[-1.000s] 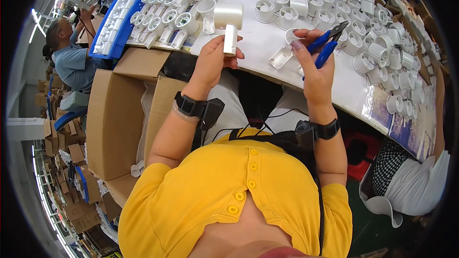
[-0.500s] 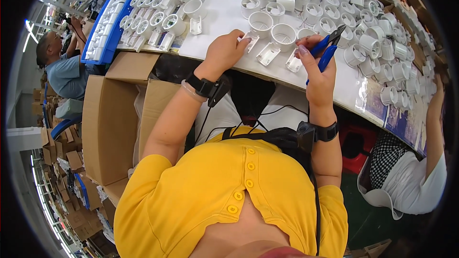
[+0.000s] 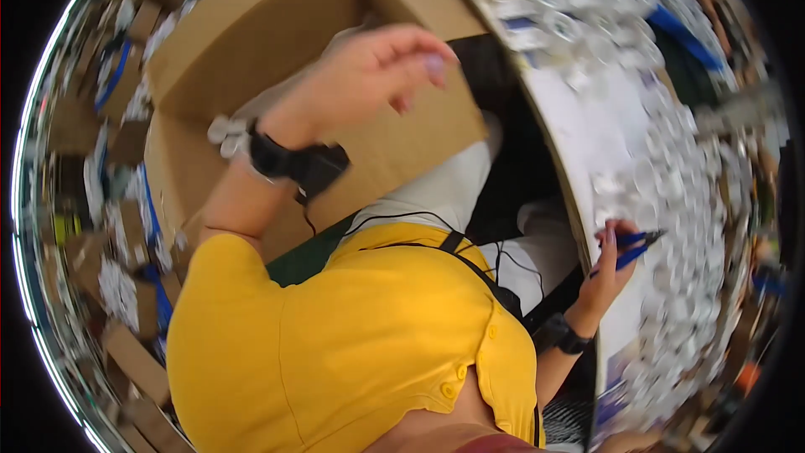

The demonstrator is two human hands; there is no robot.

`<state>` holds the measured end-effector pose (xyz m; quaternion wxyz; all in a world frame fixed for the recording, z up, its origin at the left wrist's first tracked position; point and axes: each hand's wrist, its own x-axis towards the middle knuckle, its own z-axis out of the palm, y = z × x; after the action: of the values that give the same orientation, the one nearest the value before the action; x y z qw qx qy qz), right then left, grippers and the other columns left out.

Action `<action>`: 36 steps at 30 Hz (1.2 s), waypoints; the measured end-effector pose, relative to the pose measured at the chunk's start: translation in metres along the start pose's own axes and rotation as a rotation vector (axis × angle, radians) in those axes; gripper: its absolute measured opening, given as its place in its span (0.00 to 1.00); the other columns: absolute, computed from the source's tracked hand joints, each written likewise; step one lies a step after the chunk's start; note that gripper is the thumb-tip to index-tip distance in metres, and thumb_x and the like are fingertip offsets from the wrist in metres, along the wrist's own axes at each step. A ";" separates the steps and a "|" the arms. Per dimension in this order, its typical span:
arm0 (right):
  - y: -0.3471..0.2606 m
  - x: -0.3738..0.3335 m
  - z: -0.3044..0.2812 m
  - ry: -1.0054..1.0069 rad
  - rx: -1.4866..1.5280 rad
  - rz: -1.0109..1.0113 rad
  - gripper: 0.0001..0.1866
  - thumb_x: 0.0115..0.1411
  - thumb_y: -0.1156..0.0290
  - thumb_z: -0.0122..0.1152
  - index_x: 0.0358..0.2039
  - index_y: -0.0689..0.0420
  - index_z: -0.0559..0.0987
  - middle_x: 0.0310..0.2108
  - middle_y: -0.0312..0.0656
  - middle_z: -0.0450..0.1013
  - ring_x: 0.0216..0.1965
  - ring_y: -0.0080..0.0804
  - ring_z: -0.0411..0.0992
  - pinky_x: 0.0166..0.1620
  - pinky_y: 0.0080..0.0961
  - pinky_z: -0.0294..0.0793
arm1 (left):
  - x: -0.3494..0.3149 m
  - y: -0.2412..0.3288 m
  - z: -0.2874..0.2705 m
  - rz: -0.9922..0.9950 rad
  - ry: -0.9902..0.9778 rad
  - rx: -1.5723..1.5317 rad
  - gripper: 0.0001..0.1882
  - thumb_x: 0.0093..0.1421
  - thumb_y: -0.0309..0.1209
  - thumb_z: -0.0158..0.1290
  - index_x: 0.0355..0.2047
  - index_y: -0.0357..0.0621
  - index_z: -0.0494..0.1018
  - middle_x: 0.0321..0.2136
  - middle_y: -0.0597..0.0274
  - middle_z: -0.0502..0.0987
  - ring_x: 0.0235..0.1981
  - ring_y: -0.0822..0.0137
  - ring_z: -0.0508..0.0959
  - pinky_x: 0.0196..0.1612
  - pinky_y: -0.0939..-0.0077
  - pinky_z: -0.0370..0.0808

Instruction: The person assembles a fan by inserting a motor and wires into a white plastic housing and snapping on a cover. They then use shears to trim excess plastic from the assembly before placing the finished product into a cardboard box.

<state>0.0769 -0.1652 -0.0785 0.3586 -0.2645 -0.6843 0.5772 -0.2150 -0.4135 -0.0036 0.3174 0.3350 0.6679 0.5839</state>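
Observation:
Above the cardboard box (image 3: 402, 176), my left hand (image 3: 360, 80) is raised, smeared by motion. Its fingers are loosely bent and apart, and I see nothing in them. Inside the box, near my left wrist, lie a few small white round parts (image 3: 228, 136) and some clear plastic lining. My right hand (image 3: 602, 281) rests by the table edge, gripping blue-handled wire cutters (image 3: 627, 253) whose dark jaws point right. White cup-shaped plastic parts (image 3: 616, 193) stand on the table just beyond that hand.
The long white table (image 3: 563, 109) runs down the right side, crowded with blurred white cups (image 3: 683, 226). A blue tray (image 3: 683, 33) lies at its far end. More cartons (image 3: 134, 361) and bagged goods fill the left. A dark cable (image 3: 402, 216) crosses my lap.
My view has swung left toward the cardboard box. My left hand has left the white parts on the table and is now over the box. My right hand still holds the cutters.

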 end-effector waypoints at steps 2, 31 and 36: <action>0.010 -0.003 0.014 -0.038 -0.054 0.120 0.13 0.58 0.74 0.55 0.43 0.61 0.69 0.38 0.39 0.68 0.39 0.25 0.66 0.44 0.21 0.66 | -0.018 -0.008 -0.068 0.004 0.155 0.076 0.13 0.63 0.37 0.48 0.42 0.43 0.72 0.29 0.70 0.74 0.23 0.82 0.68 0.28 0.88 0.69; 0.039 0.011 0.176 -0.193 -0.263 0.326 0.14 0.61 0.72 0.52 0.46 0.63 0.68 0.38 0.40 0.68 0.37 0.24 0.66 0.45 0.18 0.65 | -0.065 -0.396 -0.269 -1.213 -0.303 0.671 0.20 0.48 0.36 0.62 0.42 0.45 0.73 0.31 0.61 0.75 0.29 0.66 0.74 0.30 0.63 0.75; 0.028 0.010 0.151 -0.225 -0.259 0.279 0.15 0.60 0.70 0.54 0.46 0.62 0.68 0.39 0.40 0.68 0.37 0.24 0.66 0.45 0.19 0.65 | -0.070 -0.335 -0.270 -1.113 -0.386 0.817 0.19 0.48 0.35 0.63 0.40 0.44 0.75 0.28 0.61 0.75 0.25 0.67 0.75 0.26 0.68 0.75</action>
<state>-0.0507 -0.2425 -0.1155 0.1594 -0.3344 -0.7452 0.5545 -0.4206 -0.6548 -0.3025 0.5299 0.1338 0.8369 -0.0310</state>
